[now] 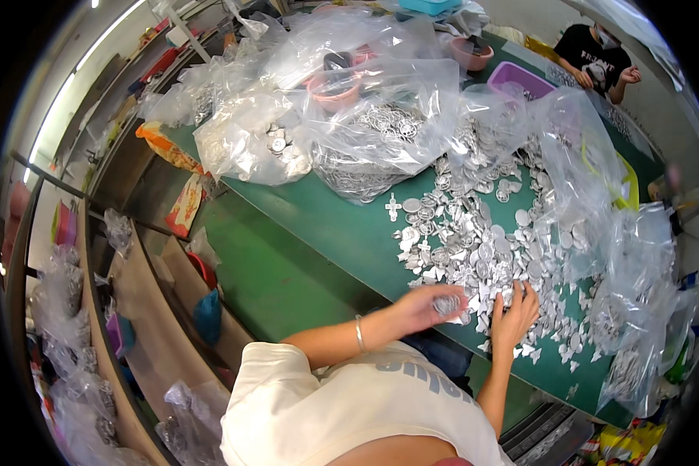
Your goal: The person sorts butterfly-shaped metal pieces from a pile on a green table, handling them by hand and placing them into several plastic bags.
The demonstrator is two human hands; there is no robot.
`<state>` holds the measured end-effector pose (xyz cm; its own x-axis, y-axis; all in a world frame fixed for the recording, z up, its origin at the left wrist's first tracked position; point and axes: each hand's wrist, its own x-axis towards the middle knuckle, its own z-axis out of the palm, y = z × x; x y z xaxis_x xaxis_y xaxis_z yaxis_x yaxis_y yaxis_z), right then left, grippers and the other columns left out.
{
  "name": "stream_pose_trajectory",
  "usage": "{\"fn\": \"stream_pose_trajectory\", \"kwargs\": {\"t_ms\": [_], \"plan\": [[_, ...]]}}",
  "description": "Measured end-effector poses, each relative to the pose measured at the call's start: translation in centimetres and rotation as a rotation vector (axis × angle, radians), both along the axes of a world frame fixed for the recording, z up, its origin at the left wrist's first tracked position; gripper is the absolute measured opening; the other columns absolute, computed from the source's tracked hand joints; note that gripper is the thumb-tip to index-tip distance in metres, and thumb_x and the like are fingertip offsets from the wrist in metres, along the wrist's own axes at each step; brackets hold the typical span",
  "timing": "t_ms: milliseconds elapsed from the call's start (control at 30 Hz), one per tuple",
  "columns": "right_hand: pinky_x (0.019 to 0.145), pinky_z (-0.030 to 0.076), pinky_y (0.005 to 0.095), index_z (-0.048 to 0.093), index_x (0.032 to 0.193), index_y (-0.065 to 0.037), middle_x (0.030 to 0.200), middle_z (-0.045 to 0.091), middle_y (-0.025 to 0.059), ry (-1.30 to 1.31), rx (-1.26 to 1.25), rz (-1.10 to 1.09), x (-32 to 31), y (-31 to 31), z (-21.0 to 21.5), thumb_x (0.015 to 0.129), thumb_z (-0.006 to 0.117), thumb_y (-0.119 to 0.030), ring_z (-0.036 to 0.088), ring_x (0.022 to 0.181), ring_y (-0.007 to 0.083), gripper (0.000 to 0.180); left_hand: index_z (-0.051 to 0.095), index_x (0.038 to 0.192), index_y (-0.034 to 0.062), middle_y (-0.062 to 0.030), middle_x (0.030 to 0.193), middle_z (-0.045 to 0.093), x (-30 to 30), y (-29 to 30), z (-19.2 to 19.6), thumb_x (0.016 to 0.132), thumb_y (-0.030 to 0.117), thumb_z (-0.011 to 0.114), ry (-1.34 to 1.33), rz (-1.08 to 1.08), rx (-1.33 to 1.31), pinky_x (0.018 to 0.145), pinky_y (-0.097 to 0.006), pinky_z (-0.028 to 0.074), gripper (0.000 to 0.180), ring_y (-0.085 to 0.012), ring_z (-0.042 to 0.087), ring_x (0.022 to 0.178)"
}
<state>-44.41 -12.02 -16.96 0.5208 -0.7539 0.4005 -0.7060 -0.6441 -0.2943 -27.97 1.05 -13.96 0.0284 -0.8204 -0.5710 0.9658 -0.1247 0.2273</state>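
Note:
My left hand [429, 307] is turned palm up at the front edge of the green table [303, 213], with a small cluster of round silver metal pieces [446, 304] held in its fingers. Beside it, my right hand [516, 317] reaches onto a loose pile of flat silver metal charms [474, 241]. Its thumb and fingers stand apart, with the tips touching the pieces. The charms differ in shape, with discs and crosses among them. One cross-shaped charm [393, 206] lies at the pile's far left.
Clear plastic bags of metal pieces [380, 147] crowd the table's back and right side. A pink basket [334, 93], a purple basket [512, 78] and a yellow-green basket [629, 182] stand among them. Shelves [144, 287] line the left. Another person [594, 58] is at the far right.

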Motion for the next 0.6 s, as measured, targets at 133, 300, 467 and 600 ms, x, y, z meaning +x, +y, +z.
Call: {"fn": "stream_pose_trajectory", "kwargs": {"t_ms": [133,300,467,600], "plan": [[0.094,0.032,0.0449,0.054,0.112,-0.002,0.12,0.049,0.0154,-0.04,-0.008,0.016,-0.2,-0.4,-0.1,0.079,0.064,-0.022,0.043,0.114,0.0344,0.04,0.052,0.101,-0.0008,-0.0135,0.097,0.06,7.9,-3.1,5.1,0.089,0.009,0.051,-0.326,0.444,-0.149,0.074,-0.029,0.052,0.016,-0.0224,0.06,0.088],[0.094,0.035,0.043,0.055,0.103,0.003,0.115,0.055,0.0178,-0.225,0.104,0.067,-0.5,-0.9,0.1,0.073,0.07,-0.013,0.048,0.109,0.0364,0.037,0.054,0.099,-0.0014,-0.0076,0.086,0.055,21.2,-8.7,9.6,0.087,0.007,0.045,-0.771,0.789,-0.354,0.07,-0.031,0.045,0.017,-0.0161,0.052,0.078],[0.086,0.039,0.039,0.06,0.086,0.001,0.099,0.059,0.0146,-0.335,0.139,-0.008,-1.4,-1.5,0.7,0.064,0.075,-0.009,0.052,0.098,0.0329,0.028,0.058,0.105,-0.0023,-0.0051,0.088,0.059,15.9,-9.3,11.5,0.083,0.001,0.046,-1.177,0.997,-0.115,0.077,-0.027,0.044,0.026,-0.0114,0.053,0.082],[0.072,0.041,0.0318,0.064,0.074,-0.002,0.076,0.059,0.0082,-0.411,0.212,-0.107,-1.8,-1.0,1.4,0.065,0.074,-0.006,0.054,0.081,0.0238,0.014,0.057,0.108,-0.0032,-0.0119,0.108,0.06,6.8,-4.5,7.5,0.086,0.008,0.052,-1.197,0.171,-0.309,0.082,-0.031,0.046,0.025,-0.0175,0.059,0.092]]}}
